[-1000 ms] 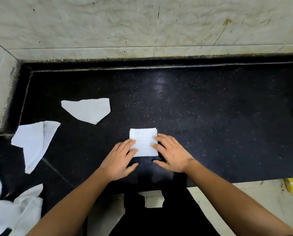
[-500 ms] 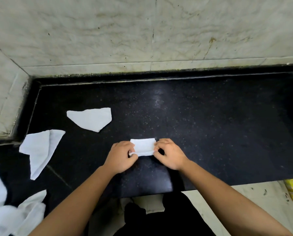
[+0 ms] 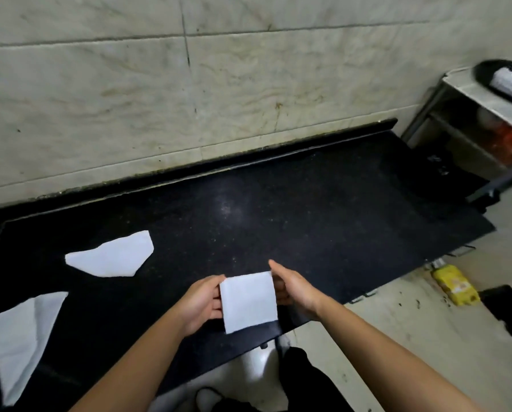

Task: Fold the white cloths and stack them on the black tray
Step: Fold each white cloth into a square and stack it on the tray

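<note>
folded cloth [image 3: 248,301] is held just above the front edge of the table [image 3: 308,218]. left hand [image 3: 201,304] grips its left side, right hand [image 3: 294,292] curls fingers behind the right side. black tray [image 3: 483,80] sits far right, well apart.

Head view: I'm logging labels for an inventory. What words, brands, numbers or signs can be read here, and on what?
No text can be read anywhere.
yellow packet on the floor: some print shows, too blurred to read.
pale marks on the dark surface past the right end of the counter: too small to tell whether they are writing.
folded white cloth and loose cloth: plain, no print.
</note>
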`<action>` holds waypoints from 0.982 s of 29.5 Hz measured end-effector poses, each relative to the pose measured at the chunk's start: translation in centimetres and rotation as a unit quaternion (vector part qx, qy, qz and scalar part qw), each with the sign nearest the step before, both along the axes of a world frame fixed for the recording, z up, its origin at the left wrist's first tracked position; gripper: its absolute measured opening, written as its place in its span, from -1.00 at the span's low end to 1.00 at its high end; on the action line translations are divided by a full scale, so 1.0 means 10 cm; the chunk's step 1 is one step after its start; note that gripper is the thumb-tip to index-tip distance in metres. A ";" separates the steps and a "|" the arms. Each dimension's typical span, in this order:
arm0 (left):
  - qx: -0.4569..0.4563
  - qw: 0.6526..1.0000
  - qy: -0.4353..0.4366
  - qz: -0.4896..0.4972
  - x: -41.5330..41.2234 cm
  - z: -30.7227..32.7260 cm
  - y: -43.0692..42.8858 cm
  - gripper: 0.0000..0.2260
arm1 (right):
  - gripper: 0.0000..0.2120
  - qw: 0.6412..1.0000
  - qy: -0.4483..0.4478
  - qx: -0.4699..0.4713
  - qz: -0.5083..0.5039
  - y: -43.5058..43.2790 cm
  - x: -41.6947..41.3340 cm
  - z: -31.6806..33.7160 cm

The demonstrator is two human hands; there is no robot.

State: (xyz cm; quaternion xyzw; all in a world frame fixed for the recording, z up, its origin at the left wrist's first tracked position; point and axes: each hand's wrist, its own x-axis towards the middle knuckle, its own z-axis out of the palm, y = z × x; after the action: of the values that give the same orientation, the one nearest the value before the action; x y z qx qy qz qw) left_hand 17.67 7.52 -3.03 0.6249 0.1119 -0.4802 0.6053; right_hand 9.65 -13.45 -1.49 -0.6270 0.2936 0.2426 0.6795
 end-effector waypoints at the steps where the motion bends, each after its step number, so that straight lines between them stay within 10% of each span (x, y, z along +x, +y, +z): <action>1: -0.010 1.000 0.007 -0.022 -0.04 0.04 -0.09 -0.68 | -0.58 1.000 0.003 -0.004 -0.015 -0.07 -0.13 0.00; 29: -0.117 0.949 -0.163 -0.242 -2.65 1.05 -4.23 -0.42 | -0.40 0.948 -0.188 0.015 -0.257 -3.68 -3.70 0.56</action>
State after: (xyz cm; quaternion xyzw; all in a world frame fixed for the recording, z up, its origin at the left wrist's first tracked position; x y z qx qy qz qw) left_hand -8.80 -34.83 7.42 0.6279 -0.2000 -0.5133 0.5498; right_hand -27.39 -50.22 4.09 -0.5546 0.3082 -0.0576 0.7708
